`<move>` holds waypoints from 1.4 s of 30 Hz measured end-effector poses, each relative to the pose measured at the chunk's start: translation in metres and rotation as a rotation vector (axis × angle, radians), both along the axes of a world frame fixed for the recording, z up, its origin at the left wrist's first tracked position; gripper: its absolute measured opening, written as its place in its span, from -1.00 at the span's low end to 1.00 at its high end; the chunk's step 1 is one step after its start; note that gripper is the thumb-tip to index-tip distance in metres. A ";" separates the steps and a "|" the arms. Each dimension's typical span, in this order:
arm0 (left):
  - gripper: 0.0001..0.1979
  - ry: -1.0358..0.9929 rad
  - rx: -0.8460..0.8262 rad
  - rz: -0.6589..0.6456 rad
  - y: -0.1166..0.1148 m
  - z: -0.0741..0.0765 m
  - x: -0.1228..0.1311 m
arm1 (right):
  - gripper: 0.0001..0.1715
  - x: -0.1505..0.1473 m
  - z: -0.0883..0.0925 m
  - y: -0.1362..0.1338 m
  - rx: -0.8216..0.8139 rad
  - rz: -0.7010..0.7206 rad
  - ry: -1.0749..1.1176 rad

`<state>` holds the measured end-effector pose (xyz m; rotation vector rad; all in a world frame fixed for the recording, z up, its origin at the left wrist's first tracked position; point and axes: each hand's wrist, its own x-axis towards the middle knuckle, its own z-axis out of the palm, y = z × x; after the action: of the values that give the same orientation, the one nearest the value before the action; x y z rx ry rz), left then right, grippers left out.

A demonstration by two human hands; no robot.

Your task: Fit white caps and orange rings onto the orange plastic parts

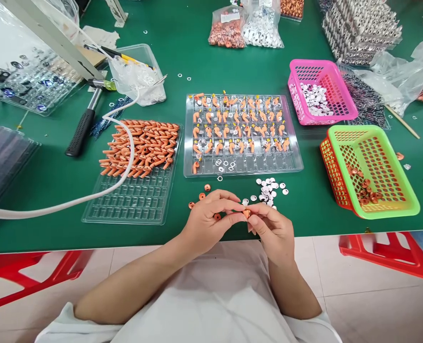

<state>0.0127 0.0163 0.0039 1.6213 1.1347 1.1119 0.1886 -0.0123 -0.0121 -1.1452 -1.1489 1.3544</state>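
My left hand (207, 219) and my right hand (272, 228) meet over the near edge of the green table (46, 176). Both pinch one small orange cap (246, 213) between their fingertips. A few loose orange caps (201, 193) lie just left of the hands. A small heap of white discs (268, 188) lies just beyond them. Farther back stands a clear tray (293, 162) with rows of orange earbud-shaped parts (238, 125). To its left a second clear tray (132, 205) carries a pile of orange stems (141, 147).
A green basket (393, 205) with orange caps and a pink basket (343, 114) with white discs stand at the right. A hammer (82, 126), a white hose (71, 202) and bags of parts (229, 28) lie at the back. Red stools (390, 252) stand below.
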 end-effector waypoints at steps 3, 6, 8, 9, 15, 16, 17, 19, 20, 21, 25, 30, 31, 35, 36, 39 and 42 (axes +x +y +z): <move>-0.87 0.051 0.157 -0.032 0.001 -0.001 -0.002 | -0.78 0.000 -0.002 -0.002 0.001 0.013 0.025; -0.86 0.067 0.274 -0.076 0.002 -0.001 -0.003 | -0.75 0.001 -0.003 -0.003 0.012 0.035 0.047; -0.89 0.075 0.315 -0.093 0.002 0.000 -0.004 | -0.74 0.002 -0.003 -0.004 0.026 0.061 0.075; -0.90 0.076 0.330 -0.099 0.002 0.001 -0.005 | -0.73 0.003 -0.003 -0.003 0.031 0.078 0.089; -0.94 0.097 0.388 -0.095 -0.001 0.005 -0.005 | -0.75 0.007 -0.004 -0.003 0.017 0.159 0.123; -0.94 0.103 0.392 -0.092 -0.001 0.005 -0.005 | -0.76 0.007 -0.004 -0.003 0.018 0.164 0.128; -0.94 0.111 0.396 -0.093 -0.001 0.005 -0.005 | -0.77 0.008 -0.005 -0.003 0.018 0.167 0.135; -0.93 0.129 0.402 -0.102 -0.002 0.006 -0.006 | -0.78 0.008 -0.006 -0.003 0.017 0.165 0.145; -0.93 0.137 0.403 -0.109 -0.002 0.006 -0.006 | -0.78 0.008 -0.006 -0.004 0.019 0.162 0.146; -0.92 0.143 0.404 -0.116 -0.002 0.006 -0.007 | -0.79 0.008 -0.006 -0.004 0.021 0.157 0.143; -0.90 0.152 0.385 -0.128 -0.002 0.006 -0.008 | -0.80 0.007 -0.005 -0.003 0.034 0.152 0.117; -0.89 0.156 0.376 -0.123 -0.003 0.005 -0.009 | -0.79 0.006 -0.005 -0.002 0.077 0.129 0.101; -0.89 0.156 0.376 -0.123 -0.003 0.005 -0.009 | -0.79 0.006 -0.005 -0.002 0.086 0.128 0.105; -0.89 0.138 0.370 -0.123 -0.003 0.005 -0.009 | -0.74 0.005 -0.006 -0.002 0.111 0.136 0.106; -0.89 0.132 0.370 -0.124 -0.003 0.005 -0.009 | -0.74 0.005 -0.006 -0.002 0.116 0.137 0.103; -0.88 0.128 0.363 -0.127 -0.004 0.004 -0.009 | -0.72 0.005 -0.006 -0.002 0.135 0.136 0.090; -0.88 0.129 0.352 -0.131 -0.004 0.004 -0.010 | -0.72 0.005 -0.006 -0.002 0.152 0.127 0.071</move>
<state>0.0027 0.0118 0.0077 2.0343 0.9327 1.1825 0.1940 -0.0142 -0.0181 -0.9218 -1.2673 1.3674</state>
